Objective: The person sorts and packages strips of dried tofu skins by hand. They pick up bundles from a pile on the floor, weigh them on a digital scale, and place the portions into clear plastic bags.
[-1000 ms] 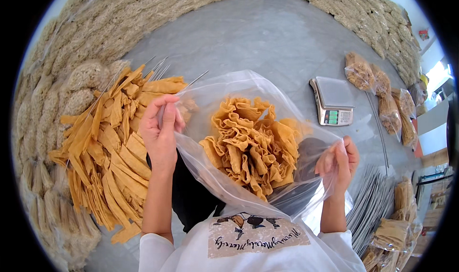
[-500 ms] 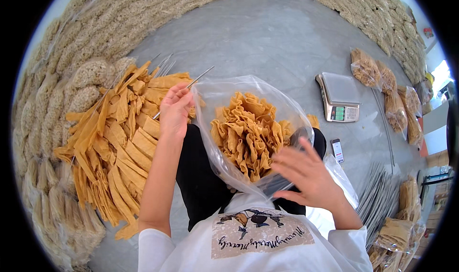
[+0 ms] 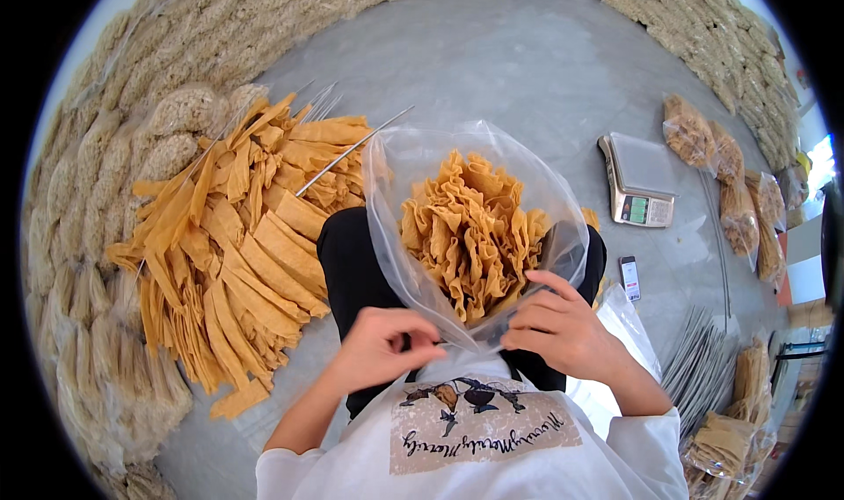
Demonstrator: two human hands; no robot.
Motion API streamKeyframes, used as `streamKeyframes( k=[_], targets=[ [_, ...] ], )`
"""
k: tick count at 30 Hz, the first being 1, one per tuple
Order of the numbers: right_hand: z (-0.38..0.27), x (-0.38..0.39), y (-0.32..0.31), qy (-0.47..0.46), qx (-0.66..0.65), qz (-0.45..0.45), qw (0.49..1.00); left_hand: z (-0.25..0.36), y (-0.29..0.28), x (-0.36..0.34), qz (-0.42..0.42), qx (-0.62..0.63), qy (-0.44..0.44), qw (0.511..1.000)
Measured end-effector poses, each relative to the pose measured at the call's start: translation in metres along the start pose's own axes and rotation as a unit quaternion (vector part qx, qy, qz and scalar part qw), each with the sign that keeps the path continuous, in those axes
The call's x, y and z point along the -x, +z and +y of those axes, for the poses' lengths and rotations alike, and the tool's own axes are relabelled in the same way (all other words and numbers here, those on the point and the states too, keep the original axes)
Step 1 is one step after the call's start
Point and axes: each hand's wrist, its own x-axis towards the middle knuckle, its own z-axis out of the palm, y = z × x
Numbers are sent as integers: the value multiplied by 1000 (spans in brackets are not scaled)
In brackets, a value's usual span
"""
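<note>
A clear bag (image 3: 383, 183) stands open between the legs (image 3: 347, 254), ruffled yellow strips (image 3: 470, 240) inside. The left hand (image 3: 382, 349) is at its near rim, thumb and fingers slightly apart; the right hand (image 3: 567, 331) touches the rim's near right, index finger spread, but whether the others pinch it I cannot tell. A rod (image 3: 352, 152) lies on the left pile (image 3: 237, 267); a scale (image 3: 642, 166) and phone (image 3: 629, 278) lie to the right.

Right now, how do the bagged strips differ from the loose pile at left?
The bagged strips are bunched in ruffled folds; in the loose pile, many strips lie flat and fanned out. The bagged strips sit inside a clear bag; the loose pile is unbagged. The loose pile spreads wider than the bagged strips. Both are yellow-brown.
</note>
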Motion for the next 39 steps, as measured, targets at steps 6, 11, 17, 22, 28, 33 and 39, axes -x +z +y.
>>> streamKeyframes(
  k=[6,11,17,22,28,33,39],
  targets=[
    [0,-27,13,-9,10,-10,1000,10,33,-6,54,-186,102,976],
    [1,-43,16,-22,9,-21,999,6,40,-5,128,-187,154,962],
    [5,-48,14,-39,13,-51,998,1,31,3,106,-186,128,968],
    [3,-57,14,-19,-43,-49,998,-4,28,3,82,-169,103,977],
    [3,-72,21,-80,-45,-142,986,-9,26,6,52,-184,106,976],
    [11,-83,29,-112,-75,-185,973,-10,21,9,38,-182,98,978],
    [12,-86,41,-128,-51,-182,974,-26,20,13,66,-103,99,988]
  ],
)
